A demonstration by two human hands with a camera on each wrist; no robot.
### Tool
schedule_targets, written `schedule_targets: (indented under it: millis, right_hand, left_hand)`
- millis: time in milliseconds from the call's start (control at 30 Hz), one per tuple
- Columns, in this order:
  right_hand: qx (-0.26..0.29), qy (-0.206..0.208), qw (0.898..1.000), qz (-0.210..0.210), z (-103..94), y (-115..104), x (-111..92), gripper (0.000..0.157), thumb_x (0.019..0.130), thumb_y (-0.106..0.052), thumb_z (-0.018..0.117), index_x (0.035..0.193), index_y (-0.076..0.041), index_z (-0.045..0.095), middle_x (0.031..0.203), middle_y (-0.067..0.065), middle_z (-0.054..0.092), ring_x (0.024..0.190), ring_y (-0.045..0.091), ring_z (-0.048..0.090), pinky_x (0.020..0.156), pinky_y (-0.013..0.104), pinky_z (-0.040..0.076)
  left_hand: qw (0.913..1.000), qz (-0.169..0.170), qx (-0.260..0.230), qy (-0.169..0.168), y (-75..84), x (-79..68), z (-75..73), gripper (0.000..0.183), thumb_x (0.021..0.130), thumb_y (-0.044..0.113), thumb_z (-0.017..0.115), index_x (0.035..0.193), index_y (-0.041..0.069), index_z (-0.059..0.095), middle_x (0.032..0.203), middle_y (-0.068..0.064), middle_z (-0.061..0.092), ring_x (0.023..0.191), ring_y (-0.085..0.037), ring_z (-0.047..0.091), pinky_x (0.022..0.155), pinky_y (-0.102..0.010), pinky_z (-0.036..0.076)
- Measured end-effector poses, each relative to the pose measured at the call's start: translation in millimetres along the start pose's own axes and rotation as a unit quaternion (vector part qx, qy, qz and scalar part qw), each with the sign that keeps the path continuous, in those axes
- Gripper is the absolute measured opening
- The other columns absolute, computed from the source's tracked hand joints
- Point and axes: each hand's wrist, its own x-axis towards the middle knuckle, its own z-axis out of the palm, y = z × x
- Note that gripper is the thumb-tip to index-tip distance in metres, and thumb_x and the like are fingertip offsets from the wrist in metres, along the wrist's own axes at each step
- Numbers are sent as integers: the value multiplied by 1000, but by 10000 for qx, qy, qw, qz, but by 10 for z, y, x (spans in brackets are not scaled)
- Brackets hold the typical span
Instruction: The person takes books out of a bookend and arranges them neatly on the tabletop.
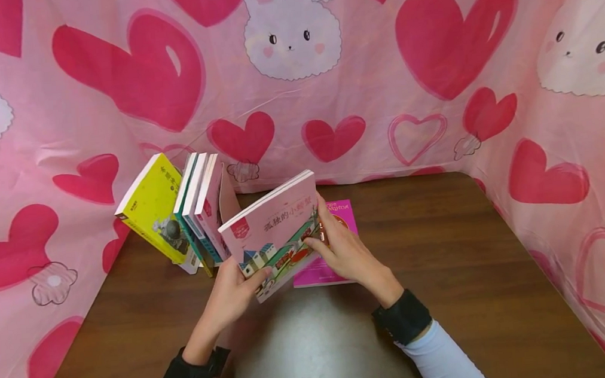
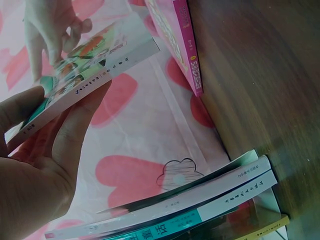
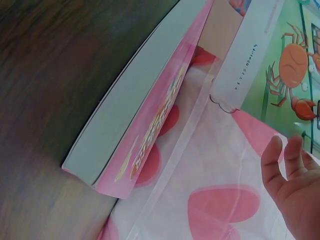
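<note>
Two hands, two wristbands, one table, roughly six books

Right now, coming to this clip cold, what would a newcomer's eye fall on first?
Probably the pink picture book, held by the left hand near the head view's centre. Next, the bright yellow book at the left end of the book row, then the white rabbit on the heart-covered backdrop, top centre.

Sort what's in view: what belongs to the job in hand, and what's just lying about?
In the job:
held book, between left hand and right hand
book row, probably; untouched
magenta book, probably; untouched

Just about:
patterned cloth, behind
wristbands, worn only
</note>
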Motion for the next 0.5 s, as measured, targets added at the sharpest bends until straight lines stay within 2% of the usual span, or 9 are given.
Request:
schedule_targets:
  millis: [300,500]
  right_hand:
    - [-222,48,9997,7,7,7,-24,116,96,-12,78,169,-24,-12,154,10,41,134,25,48,108,50,50]
    - [-345,114,9993,47,3,20,-39,116,96,-11,77,168,-20,-13,161,12,36,133,25,49,108,47,50]
  left_hand:
    - [10000,-22,8,-49,-36,79,2,63,95,3,77,151,14,51,140,-12,66,119,-36,69,94,-58,56]
    - [9996,-220,-106,115,-8,125,31,66,95,4,77,152,19,47,142,-10,65,122,-35,68,95,-59,56]
